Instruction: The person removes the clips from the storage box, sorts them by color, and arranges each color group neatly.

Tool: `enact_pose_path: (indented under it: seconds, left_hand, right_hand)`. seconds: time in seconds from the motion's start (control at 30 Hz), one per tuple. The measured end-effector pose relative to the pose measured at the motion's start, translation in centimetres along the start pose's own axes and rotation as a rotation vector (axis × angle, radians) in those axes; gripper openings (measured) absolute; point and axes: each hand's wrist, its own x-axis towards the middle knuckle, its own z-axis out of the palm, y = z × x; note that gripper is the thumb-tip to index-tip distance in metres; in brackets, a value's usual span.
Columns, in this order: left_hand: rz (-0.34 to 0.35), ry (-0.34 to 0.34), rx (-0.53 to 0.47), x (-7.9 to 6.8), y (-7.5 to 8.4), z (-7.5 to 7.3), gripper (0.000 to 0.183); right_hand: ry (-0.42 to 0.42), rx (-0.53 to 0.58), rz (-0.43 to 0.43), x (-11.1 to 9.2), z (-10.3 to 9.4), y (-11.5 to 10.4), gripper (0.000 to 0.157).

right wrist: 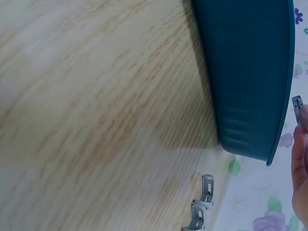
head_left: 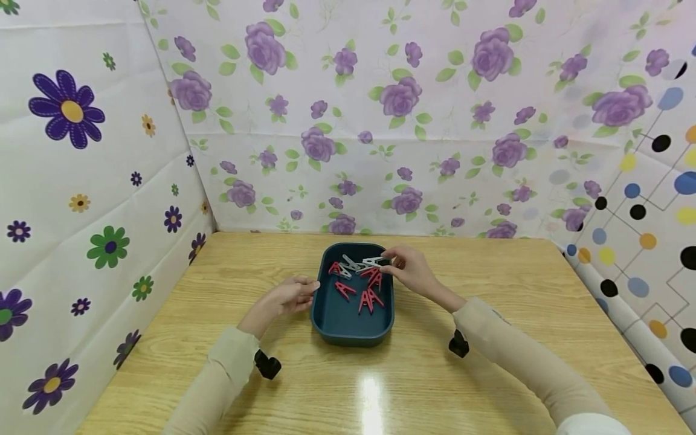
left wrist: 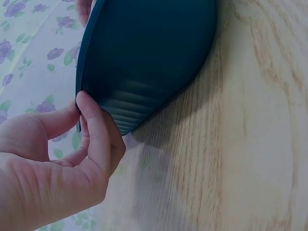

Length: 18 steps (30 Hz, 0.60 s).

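A dark teal plastic bin (head_left: 353,339) stands on the table, with several red clothespins (head_left: 345,290) and several pale grey clothespins (head_left: 350,263) lying inside. My left hand (head_left: 288,295) pinches the bin's left rim between thumb and fingers; the left wrist view shows this hand (left wrist: 72,149) close up. Above the bin's far right corner, my right hand (head_left: 410,269) pinches a pale grey clothespin (head_left: 373,261). Part of that clothespin (right wrist: 297,107) shows past the rim in the right wrist view, where the hand is mostly cut off.
In the right wrist view, two grey clothespins (right wrist: 207,190) lie on the wooden table (right wrist: 106,96) beside the bin. Flower-patterned cloth (head_left: 348,121) rises behind the table, and dotted cloth (head_left: 647,229) hangs on the right side.
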Motion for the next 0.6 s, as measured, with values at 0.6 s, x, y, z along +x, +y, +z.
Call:
enact_pose_path:
  seconds: [0.6]
  left_hand:
    - [0.004, -0.002, -0.004, 0.2, -0.1, 0.0, 0.021]
  right_hand:
    - [0.117, 0.021, 0.043, -1.1, -2.0, 1.6, 0.029]
